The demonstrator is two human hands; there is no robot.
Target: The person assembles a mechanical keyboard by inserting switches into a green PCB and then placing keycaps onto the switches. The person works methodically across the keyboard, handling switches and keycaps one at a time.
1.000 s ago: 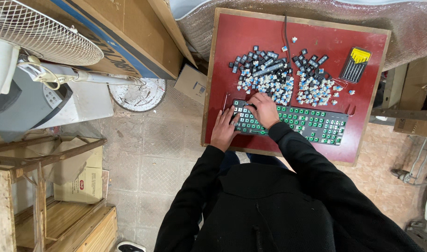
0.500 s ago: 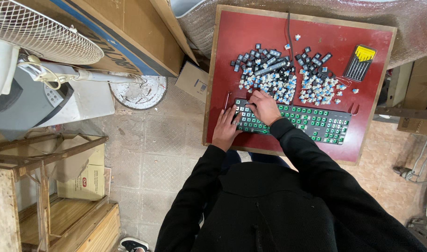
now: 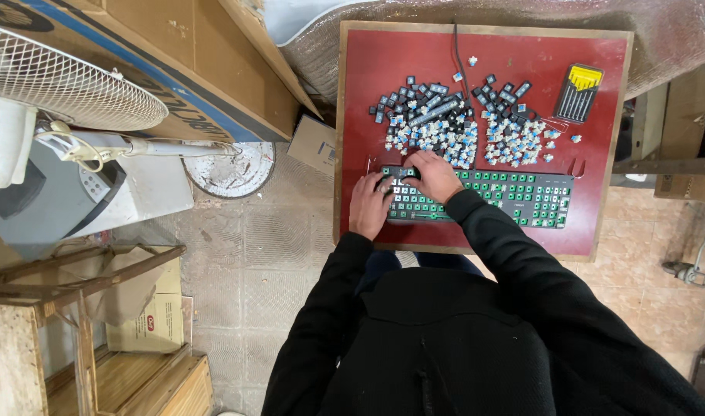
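A black keyboard (image 3: 514,197) with a bare green plate lies on the red table top (image 3: 368,92); only its left end still carries keys. My left hand (image 3: 368,205) rests on that left end and steadies it. My right hand (image 3: 435,176) is over the keyboard's upper left part, fingers bunched on a small dark piece (image 3: 411,173). Just beyond the hands lies a heap of dark keycaps (image 3: 422,108) mixed with pale blue-and-white switches (image 3: 514,142). A cable (image 3: 455,46) runs off the far edge.
A black and yellow case of small screwdrivers (image 3: 577,92) lies at the table's far right. A standing fan (image 3: 67,85) with its round base (image 3: 230,166) is on the tiled floor to the left, beside cardboard boxes (image 3: 175,54) and wooden crates (image 3: 52,339).
My right hand has shifted slightly left along the keyboard's top row. My left hand stays on the left end. The view has drifted a little.
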